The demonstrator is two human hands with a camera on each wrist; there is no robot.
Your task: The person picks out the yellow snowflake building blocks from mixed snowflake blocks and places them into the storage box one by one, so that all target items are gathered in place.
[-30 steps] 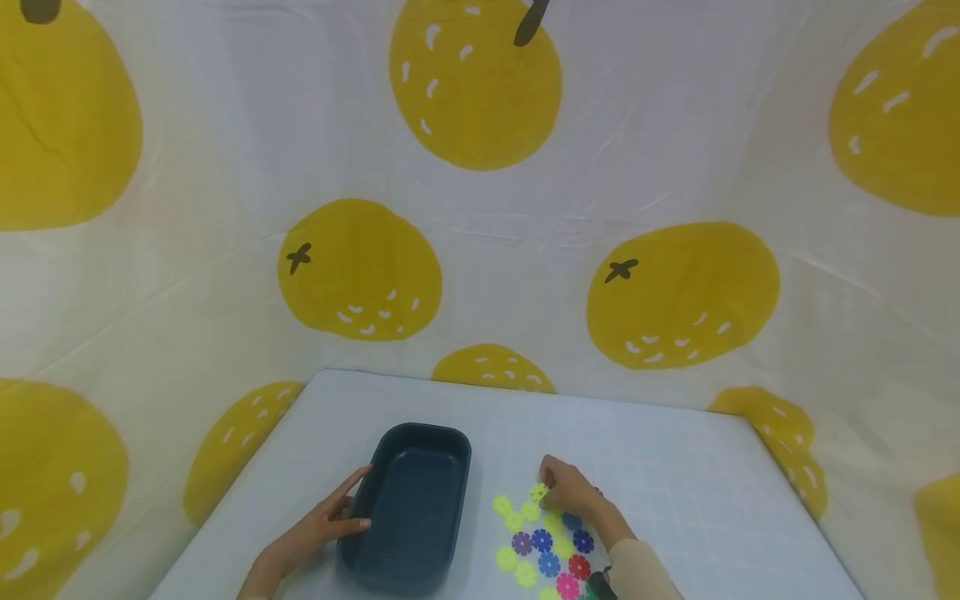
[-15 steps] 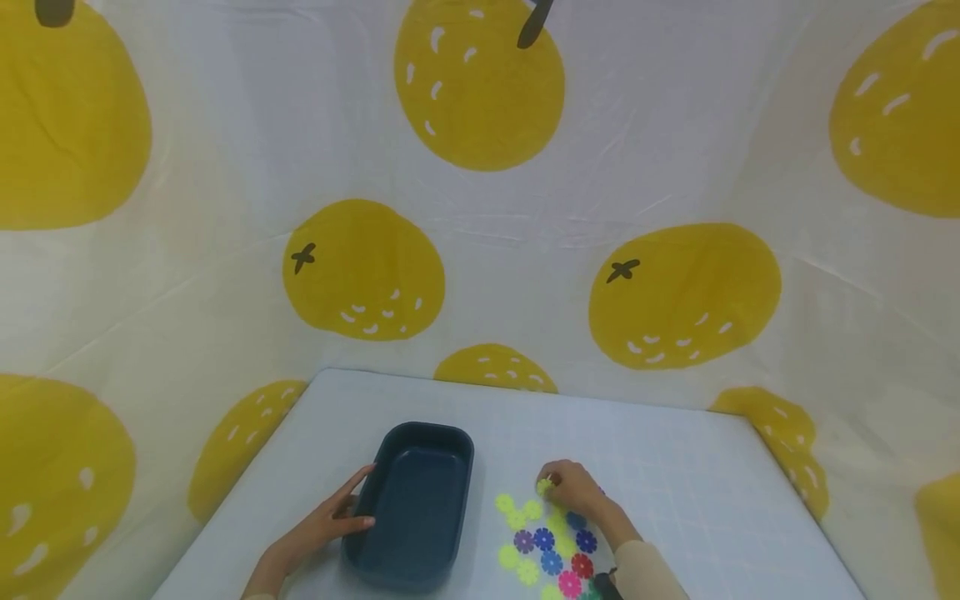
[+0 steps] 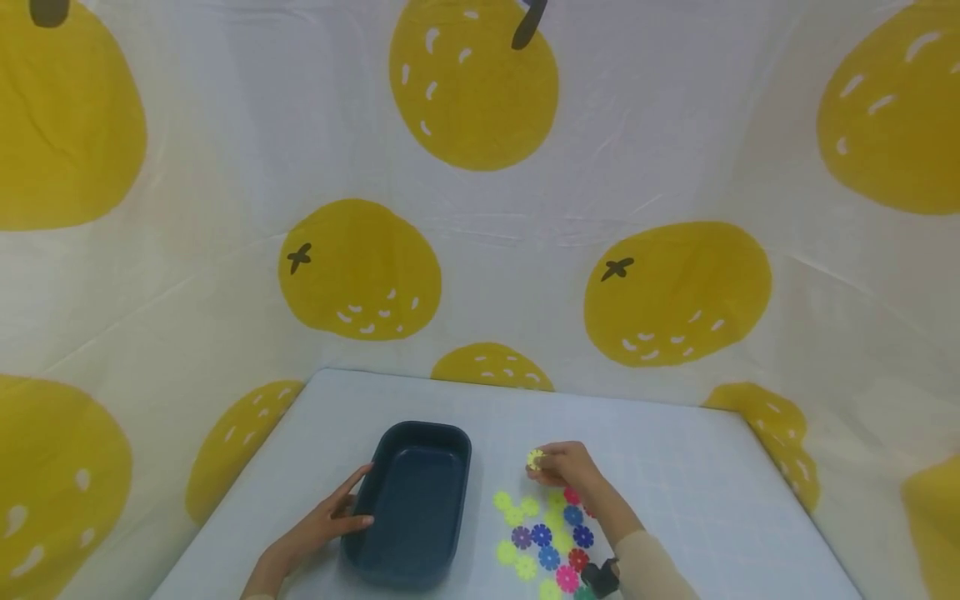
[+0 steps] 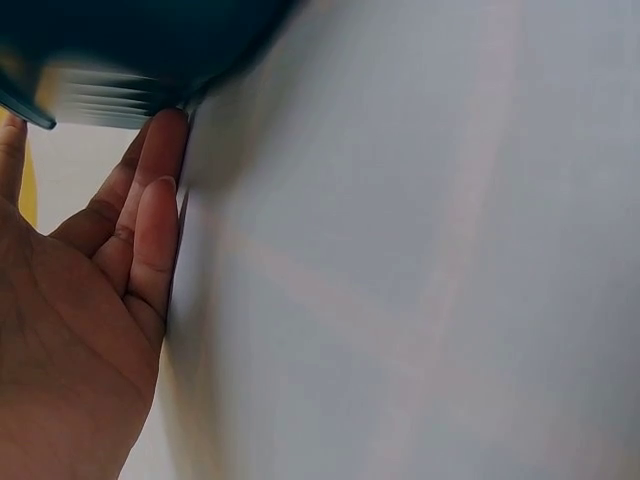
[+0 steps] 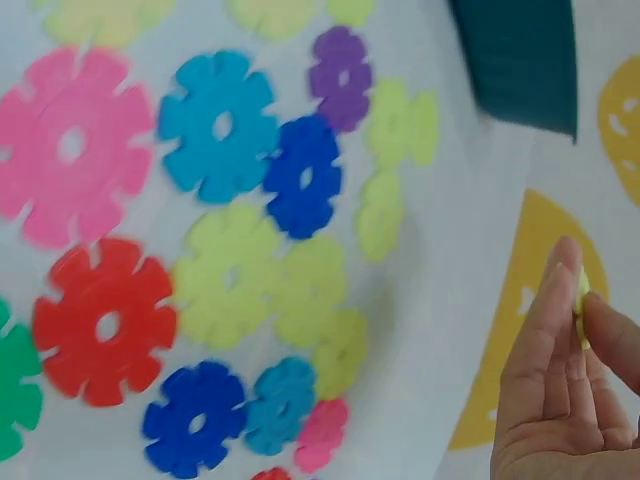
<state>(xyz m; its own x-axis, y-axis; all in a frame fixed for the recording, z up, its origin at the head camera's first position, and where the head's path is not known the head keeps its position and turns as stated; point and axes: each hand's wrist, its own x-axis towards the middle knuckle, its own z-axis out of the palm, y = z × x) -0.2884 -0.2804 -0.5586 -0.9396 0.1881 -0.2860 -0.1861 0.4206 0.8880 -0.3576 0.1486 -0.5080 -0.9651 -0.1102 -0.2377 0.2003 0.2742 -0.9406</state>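
Note:
My left hand (image 3: 317, 528) holds the left side of a dark teal rectangular plastic bin (image 3: 463, 487). Its thumb lies at the rim, and the other fingers rest low against the outer wall, as the left wrist view shows. My right hand (image 3: 564, 463) pinches a yellow-green snowflake disc (image 3: 534, 460) between thumb and fingers, raised beyond the far end of the loose discs. In the right wrist view that snowflake disc (image 5: 582, 308) is seen edge-on. Loose snowflake discs lie right of the bin, among them a red one (image 5: 105, 322), a pink one (image 5: 72, 146) and a purple one (image 5: 341, 78).
The table (image 3: 675, 475) has a pale cover with faint grid lines. A white curtain (image 3: 510, 250) printed with large yellow fruits hangs around its back and sides. A black wrist device (image 3: 602, 577) sits at my right sleeve, over the nearest discs.
My right hand has picked up the yellow-green snowflake disc from the group and carried it up and slightly left. My left hand and the bin stay in place.

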